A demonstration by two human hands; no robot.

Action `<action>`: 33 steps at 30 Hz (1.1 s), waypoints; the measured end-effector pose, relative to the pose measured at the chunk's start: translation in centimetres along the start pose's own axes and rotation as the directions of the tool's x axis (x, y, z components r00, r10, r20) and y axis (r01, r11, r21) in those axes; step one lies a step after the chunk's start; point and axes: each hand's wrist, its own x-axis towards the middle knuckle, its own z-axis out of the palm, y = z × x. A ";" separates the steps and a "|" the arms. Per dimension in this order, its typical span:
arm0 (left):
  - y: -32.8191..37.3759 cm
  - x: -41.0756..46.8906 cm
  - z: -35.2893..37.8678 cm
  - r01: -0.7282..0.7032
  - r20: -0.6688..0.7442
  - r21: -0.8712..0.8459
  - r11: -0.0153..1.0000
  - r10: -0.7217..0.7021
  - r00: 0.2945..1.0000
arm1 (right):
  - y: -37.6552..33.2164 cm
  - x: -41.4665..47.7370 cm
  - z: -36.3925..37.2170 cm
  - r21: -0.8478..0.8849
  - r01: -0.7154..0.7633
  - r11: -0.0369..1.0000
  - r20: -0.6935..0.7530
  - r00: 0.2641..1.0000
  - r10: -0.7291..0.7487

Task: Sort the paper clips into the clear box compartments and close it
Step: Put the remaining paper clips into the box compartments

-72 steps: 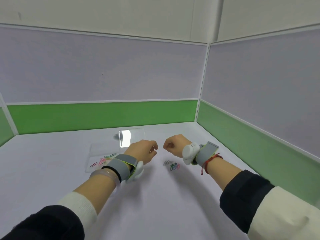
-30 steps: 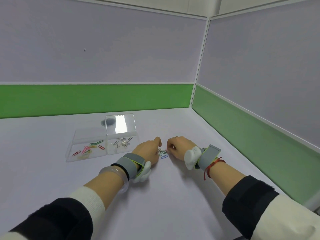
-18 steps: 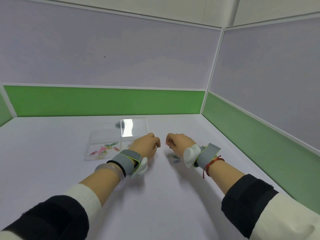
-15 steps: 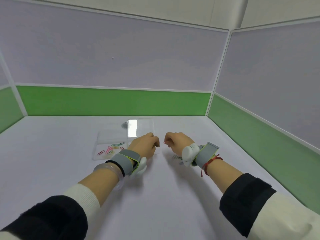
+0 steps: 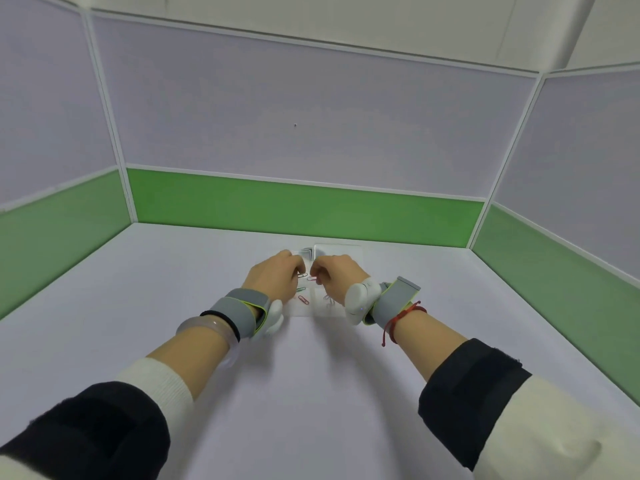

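Observation:
The clear box [image 5: 311, 311] lies on the white table, mostly hidden behind my two hands, with its lid [image 5: 341, 250] raised at the back. My left hand [image 5: 273, 276] hovers over the box's left compartment and pinches a dark paper clip [image 5: 302, 275]. My right hand [image 5: 335, 277] is right beside it, fingertips almost touching, and pinches a red paper clip [image 5: 312, 278]. Below the fingers, a green clip [image 5: 300, 289] and a red clip [image 5: 303, 300] lie in the left compartment. Silver clips [image 5: 328, 299] lie in the right one.
Green and lilac partition walls [image 5: 301, 209] close the white table [image 5: 311, 393] at the back and on both sides. Both wrists wear grey straps with white devices; the loose clip pile is not in sight.
Both hands have lifted from the loose pile on the table and moved left and away to above the open box, each pinching a clip. The view has swung to centre on the box.

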 end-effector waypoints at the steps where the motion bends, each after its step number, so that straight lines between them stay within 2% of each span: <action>1: -0.3 -0.1 0.0 -0.004 -0.011 0.006 1.000 0.004 1.000 | -0.4 0.3 0.2 0.003 0.012 1.000 -0.008 1.000 -0.012; 8: -1.8 -0.3 0.2 0.032 0.000 0.000 0.999 -0.032 0.999 | -1.3 0.9 0.9 -0.090 0.015 0.996 0.066 0.998 -0.009; 16: 0.0 0.0 1.3 0.001 0.062 0.005 1.000 -0.001 0.998 | 1.8 -0.8 -0.5 -0.053 -0.098 0.994 0.058 0.993 0.101; 33: 10.2 0.9 5.7 -0.224 0.222 -0.076 0.972 0.235 0.946 | 11.3 -7.5 -3.8 -0.080 -0.333 0.939 0.019 0.942 0.336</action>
